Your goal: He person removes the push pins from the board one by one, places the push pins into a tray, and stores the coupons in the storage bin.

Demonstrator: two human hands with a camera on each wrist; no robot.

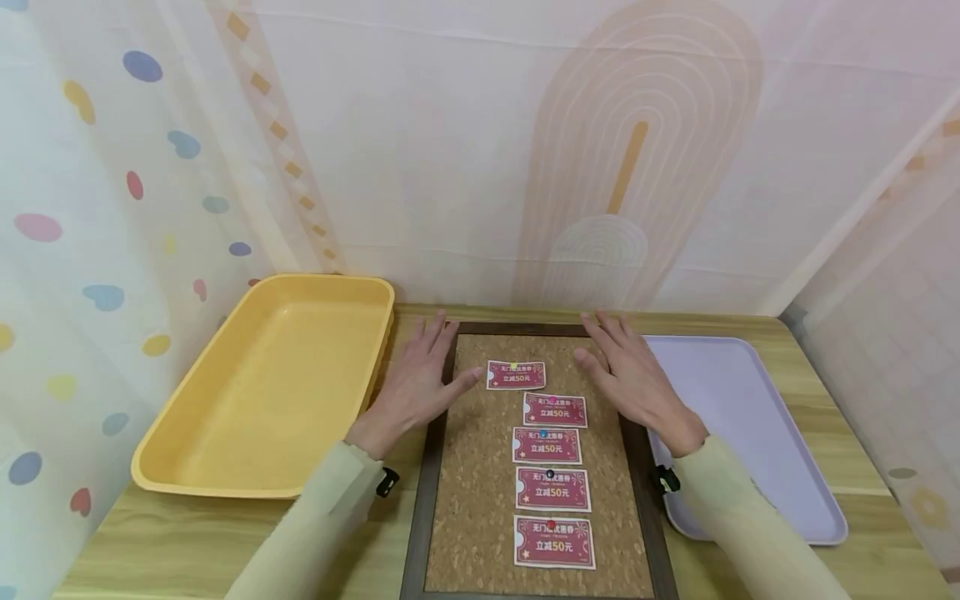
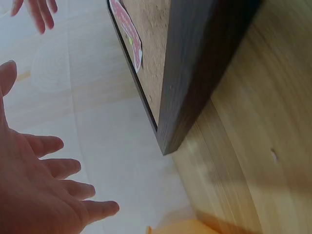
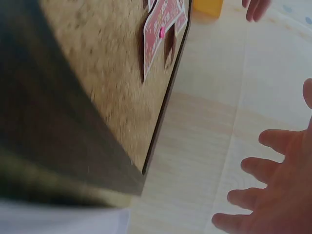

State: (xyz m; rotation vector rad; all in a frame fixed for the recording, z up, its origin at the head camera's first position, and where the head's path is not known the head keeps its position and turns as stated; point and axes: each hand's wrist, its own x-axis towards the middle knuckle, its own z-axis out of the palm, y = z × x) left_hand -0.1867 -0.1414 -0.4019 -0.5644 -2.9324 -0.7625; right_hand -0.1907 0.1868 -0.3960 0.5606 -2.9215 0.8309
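A cork board (image 1: pixel 480 500) in a dark wooden frame lies on the table. Several red paper coupons (image 1: pixel 555 542) are fixed to it in a rough column, each with a coloured push pin (image 1: pixel 551 473) near its top edge. My left hand (image 1: pixel 420 375) hovers by the board's upper left corner, fingers spread and holding nothing. Over the upper right corner is my right hand (image 1: pixel 630 375), likewise with its fingers extended. Both wrist views show the left palm (image 2: pixel 39 195) and right palm (image 3: pixel 282 180) apart from the frame.
To the left stands a deep yellow tray (image 1: pixel 262 375). A flat lilac tray (image 1: pixel 720 400) lies to the right, partly behind my right forearm. The wood-grain table (image 1: pixel 832 400) ends at a patterned curtain (image 1: pixel 420 167) behind.
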